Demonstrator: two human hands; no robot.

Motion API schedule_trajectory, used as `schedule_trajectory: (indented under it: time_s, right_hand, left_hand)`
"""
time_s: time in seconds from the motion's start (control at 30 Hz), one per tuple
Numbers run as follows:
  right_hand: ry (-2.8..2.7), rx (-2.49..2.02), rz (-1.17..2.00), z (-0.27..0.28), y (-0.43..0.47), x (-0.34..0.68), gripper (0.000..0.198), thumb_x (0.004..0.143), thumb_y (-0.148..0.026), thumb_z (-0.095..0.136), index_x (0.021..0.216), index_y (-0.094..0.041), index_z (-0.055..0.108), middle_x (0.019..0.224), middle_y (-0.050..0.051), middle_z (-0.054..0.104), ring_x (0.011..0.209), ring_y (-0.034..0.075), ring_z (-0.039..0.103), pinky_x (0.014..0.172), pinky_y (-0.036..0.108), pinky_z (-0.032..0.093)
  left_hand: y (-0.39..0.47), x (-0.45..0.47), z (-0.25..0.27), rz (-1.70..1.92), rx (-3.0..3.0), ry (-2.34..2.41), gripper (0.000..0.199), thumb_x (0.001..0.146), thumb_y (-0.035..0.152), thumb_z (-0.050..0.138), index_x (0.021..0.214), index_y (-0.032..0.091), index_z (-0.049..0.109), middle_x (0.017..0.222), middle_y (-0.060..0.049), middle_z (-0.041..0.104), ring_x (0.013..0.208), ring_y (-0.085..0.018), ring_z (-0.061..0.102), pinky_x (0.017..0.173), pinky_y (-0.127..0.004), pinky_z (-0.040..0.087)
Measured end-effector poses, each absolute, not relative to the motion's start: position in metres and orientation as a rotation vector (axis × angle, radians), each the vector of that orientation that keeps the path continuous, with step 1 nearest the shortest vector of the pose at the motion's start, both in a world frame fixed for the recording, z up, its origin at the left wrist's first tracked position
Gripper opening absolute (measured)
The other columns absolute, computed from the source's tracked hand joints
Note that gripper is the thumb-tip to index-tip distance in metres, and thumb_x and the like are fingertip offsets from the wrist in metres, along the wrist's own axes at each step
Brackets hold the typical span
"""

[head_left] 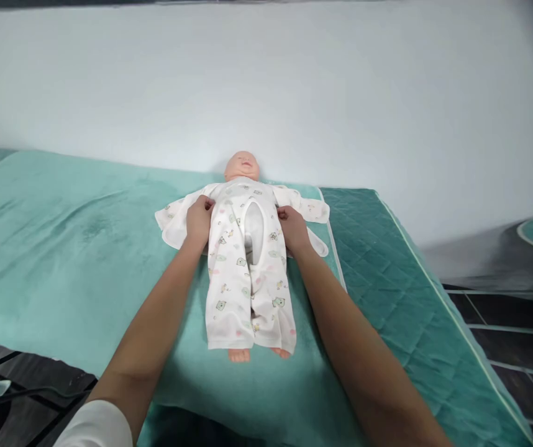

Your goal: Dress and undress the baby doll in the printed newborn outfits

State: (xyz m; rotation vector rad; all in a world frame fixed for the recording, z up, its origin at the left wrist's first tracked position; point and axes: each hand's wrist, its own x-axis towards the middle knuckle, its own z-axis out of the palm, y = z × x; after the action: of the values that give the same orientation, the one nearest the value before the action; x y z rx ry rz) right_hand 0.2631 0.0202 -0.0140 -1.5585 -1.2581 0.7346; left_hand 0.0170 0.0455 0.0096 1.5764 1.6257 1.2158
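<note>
A baby doll (243, 165) lies on its back with its head toward the wall. It wears a white printed top (310, 208) with wide sleeves and white printed open-crotch trousers (229, 279). Only the toes show below the trouser cuffs. At the waist on one side, my left hand (200, 218) is closed on the trousers' edge. Opposite it, my right hand (293, 227) pinches the other side of the trousers. An oval opening at the front of the trousers shows white beneath. My fingertips are partly hidden by the cloth and my own hands.
A smooth green sheet (61, 248) lies under the doll, over a darker quilted green pad (387, 279) on the right. A pale wall (266, 87) rises behind the bed. Dark floor (518, 347) shows at the right, and black bars with a cable at the lower left.
</note>
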Motion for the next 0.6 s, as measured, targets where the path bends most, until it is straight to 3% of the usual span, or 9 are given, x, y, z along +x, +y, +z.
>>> schedule_trajectory:
  time_s: [0.27, 0.37, 0.6]
  right_hand:
    - [-1.160, -1.408, 1.169, -0.011, -0.008, 0.260, 0.032, 0.073, -0.052, 0.076, 0.074, -0.023, 0.064, 0.063, -0.001, 0.063, 0.064, 0.019, 0.057, 0.057, 0.031, 0.045]
    - [-1.137, -1.327, 1.256, -0.011, -0.008, 0.262, 0.035, 0.071, -0.054, 0.081, 0.080, -0.023, 0.069, 0.061, -0.001, 0.063, 0.063, 0.019, 0.059, 0.057, 0.031, 0.048]
    - [-1.062, -1.160, 1.401, -0.013, -0.005, 0.269, 0.049, 0.058, -0.051, 0.094, 0.092, -0.023, 0.074, 0.069, 0.000, 0.071, 0.071, 0.021, 0.068, 0.063, 0.032, 0.055]
  left_hand:
    - [0.043, -0.002, 0.005, 1.128, 1.624, 1.450, 0.010, 0.081, 0.022, 0.054, 0.080, 0.021, 0.063, 0.085, -0.003, 0.068, 0.085, -0.021, 0.059, 0.079, -0.033, 0.043]
    - [0.043, -0.011, 0.009, 1.028, 1.589, 1.371, 0.011, 0.076, 0.019, 0.057, 0.085, 0.020, 0.065, 0.084, -0.002, 0.069, 0.084, -0.021, 0.060, 0.077, -0.032, 0.045]
    - [0.024, -0.014, 0.029, 0.893, 1.349, 1.239, 0.038, 0.068, 0.008, 0.072, 0.104, 0.019, 0.061, 0.100, -0.007, 0.072, 0.099, -0.024, 0.065, 0.086, -0.035, 0.052]
